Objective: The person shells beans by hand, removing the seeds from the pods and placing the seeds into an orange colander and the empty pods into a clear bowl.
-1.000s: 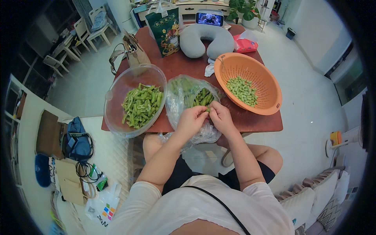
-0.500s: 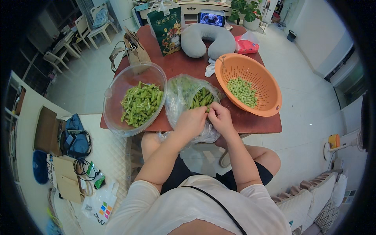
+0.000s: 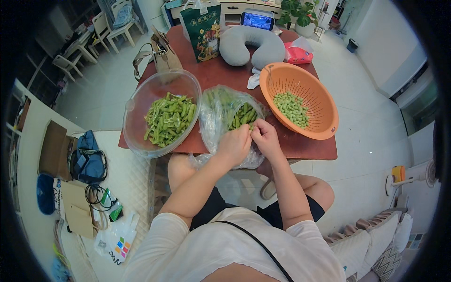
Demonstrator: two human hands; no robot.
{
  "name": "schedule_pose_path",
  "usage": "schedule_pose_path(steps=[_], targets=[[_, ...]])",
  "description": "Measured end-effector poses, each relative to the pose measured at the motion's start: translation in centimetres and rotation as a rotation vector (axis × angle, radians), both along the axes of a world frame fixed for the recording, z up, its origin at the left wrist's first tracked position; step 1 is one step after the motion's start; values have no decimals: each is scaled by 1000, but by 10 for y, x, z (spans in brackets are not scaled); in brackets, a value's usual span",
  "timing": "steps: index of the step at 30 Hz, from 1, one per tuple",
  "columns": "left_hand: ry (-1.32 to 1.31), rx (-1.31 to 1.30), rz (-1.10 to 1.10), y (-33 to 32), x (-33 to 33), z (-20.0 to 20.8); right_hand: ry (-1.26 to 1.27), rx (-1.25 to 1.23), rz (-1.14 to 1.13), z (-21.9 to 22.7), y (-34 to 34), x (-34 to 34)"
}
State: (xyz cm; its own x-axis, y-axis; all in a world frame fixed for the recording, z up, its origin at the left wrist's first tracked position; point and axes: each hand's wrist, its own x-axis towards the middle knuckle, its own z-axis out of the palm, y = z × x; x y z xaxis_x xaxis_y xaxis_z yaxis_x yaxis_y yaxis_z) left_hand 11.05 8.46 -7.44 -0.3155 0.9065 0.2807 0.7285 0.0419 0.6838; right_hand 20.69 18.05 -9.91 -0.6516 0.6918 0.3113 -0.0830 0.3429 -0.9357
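Over the near side of the table, my left hand [image 3: 236,144] and my right hand [image 3: 266,137] meet with fingertips pinched together. Between them a bit of a green soybean pod [image 3: 252,127] shows; the fingers hide most of it. Just beyond and below them lies a clear plastic bag [image 3: 211,129] with its mouth open, holding green pods [image 3: 244,115]. To the left, a clear plastic bowl [image 3: 134,115] contains a heap of split-looking green pods [image 3: 169,120]. On the right stands an orange colander [image 3: 319,105], with shelled green beans [image 3: 291,109] gathered at its bottom.
Along the back of the red-brown table [image 3: 300,149] are a beige handbag [image 3: 165,56], a green paper bag [image 3: 202,35], a grey neck pillow [image 3: 253,40], a lit phone [image 3: 257,21] and a red tissue pack [image 3: 298,52]. A crumpled tissue [image 3: 253,80] lies near the colander.
Both hands stay pinched together over the bag, with the fingertips shifted slightly. The whole view has tilted a little. The picture on the phone is different.
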Motion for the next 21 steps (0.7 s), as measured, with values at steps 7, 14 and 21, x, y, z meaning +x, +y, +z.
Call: schedule_pose_path(steps=[7,14,21], targets=[[-251,88,-9,8,-11,-23,-10,36,-4,6,-4,0],[-1175,-45,-141,8,-17,-9,-47,36,-67,1,-3,0],[-924,-40,-54,7,-15,-6,80,-30,-98,3,-6,-2]])
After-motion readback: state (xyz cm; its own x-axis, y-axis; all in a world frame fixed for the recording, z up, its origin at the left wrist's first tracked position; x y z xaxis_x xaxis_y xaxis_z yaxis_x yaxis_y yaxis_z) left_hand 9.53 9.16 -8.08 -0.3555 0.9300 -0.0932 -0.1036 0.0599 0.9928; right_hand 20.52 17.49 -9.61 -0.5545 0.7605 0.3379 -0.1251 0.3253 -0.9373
